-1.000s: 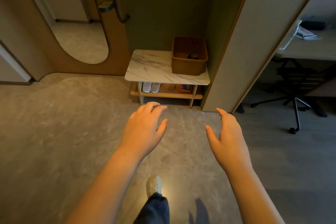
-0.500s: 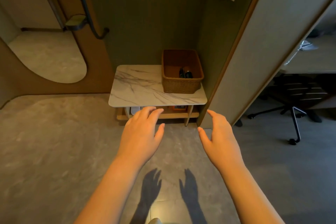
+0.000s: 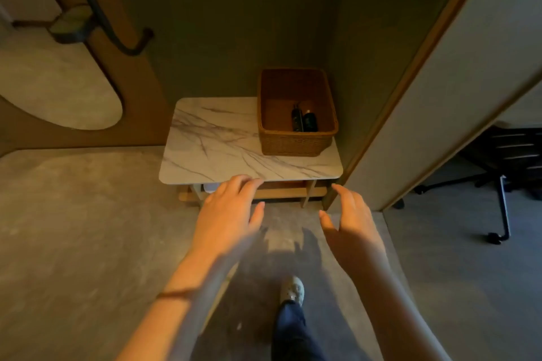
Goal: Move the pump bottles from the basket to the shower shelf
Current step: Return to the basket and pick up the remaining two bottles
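Note:
A brown wicker basket (image 3: 296,142) stands on the right end of a low marble-topped table (image 3: 223,149). Inside it lie two dark pump bottles (image 3: 303,120) side by side. My left hand (image 3: 228,214) hovers with relaxed fingers just in front of the table's near edge, holding nothing. My right hand (image 3: 352,223) is held out beside it, fingers loosely spread and empty, below the table's right corner. Both hands are well short of the basket.
A wall panel edge (image 3: 416,91) rises right of the table. An office chair (image 3: 504,155) stands at the far right. A dark rail with a small shelf (image 3: 72,23) hangs on the wooden panel at upper left. My foot (image 3: 291,291) is on the floor below.
I have walked closer: the table and basket loom larger and the bottles show more plainly. Both hands stay out in front, empty, now reaching the table's front edge.

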A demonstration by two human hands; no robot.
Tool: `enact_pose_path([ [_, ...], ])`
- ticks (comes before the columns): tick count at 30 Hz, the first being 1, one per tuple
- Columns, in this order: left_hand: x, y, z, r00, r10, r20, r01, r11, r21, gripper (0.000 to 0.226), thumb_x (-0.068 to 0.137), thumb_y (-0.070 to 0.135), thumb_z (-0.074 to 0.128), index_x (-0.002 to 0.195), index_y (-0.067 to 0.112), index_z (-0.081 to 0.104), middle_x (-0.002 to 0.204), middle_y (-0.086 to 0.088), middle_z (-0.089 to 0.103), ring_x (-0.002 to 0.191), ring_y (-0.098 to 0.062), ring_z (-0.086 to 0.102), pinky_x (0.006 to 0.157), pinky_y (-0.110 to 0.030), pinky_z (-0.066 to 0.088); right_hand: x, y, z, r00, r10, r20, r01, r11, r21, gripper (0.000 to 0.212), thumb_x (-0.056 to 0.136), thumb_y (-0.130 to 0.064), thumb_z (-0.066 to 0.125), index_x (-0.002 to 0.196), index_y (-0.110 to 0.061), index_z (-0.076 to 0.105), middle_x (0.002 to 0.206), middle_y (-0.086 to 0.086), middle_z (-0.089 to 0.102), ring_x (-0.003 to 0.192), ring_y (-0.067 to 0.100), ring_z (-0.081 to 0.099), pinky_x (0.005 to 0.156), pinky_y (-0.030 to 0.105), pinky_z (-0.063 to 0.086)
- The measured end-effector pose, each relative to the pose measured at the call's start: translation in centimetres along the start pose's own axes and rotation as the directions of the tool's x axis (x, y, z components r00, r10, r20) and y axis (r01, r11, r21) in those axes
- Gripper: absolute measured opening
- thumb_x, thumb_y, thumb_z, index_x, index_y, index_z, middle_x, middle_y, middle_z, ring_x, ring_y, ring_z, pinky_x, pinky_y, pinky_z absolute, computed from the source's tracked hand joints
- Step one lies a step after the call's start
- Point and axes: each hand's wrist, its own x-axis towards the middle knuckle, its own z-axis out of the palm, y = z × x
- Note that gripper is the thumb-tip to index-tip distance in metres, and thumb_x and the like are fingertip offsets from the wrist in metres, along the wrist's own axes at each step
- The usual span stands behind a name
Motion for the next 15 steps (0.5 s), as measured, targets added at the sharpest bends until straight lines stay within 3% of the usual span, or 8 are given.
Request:
enact_pose_path([
  [3,6.2,1.1,0.9,1.0,0.006,0.022,-0.006,1.0,0.028,0.043,0.092,0.035,0.046,0.135,0.026,0.043,0.132,0.007,0.044,0.121,-0.014,0.041,0.095,-0.034,0.038,6.0,1.2,-0.9,0.997,-0.073,-0.02,0.072,0.996,-0.054,0.058,0.09,-0.026,0.059,0.141,-0.008,0.036,0.137,0.011,0.047,0.126,0.023,0.045,0.102,0.029,0.038],
  [6,12.3,2.5,1.0,0.999,0.042,0.017,-0.043,0.998,0.041,0.045,0.092,0.038,0.045,0.136,0.028,0.042,0.134,0.008,0.043,0.122,-0.012,0.038,0.094,-0.031,0.035,11.9,2.1,-2.6,0.998,-0.031,-0.054,0.029,0.999,-0.029,0.059,0.091,-0.031,0.057,0.142,-0.014,0.033,0.14,0.008,0.044,0.129,0.022,0.042,0.102,0.032,0.039],
  [15,22.3,1.4,3.5,0.999,0.01,-0.048,-0.01,1.0,0.003,0.044,0.087,0.039,0.048,0.128,0.023,0.05,0.121,0.004,0.054,0.106,-0.012,0.053,0.079,-0.02,0.038,23.6,3.9,-3.2,1.0,-0.016,-0.019,0.015,0.999,-0.042,0.057,0.092,-0.038,0.051,0.143,-0.024,0.028,0.143,0.001,0.039,0.131,0.02,0.038,0.096,0.029,0.038],
])
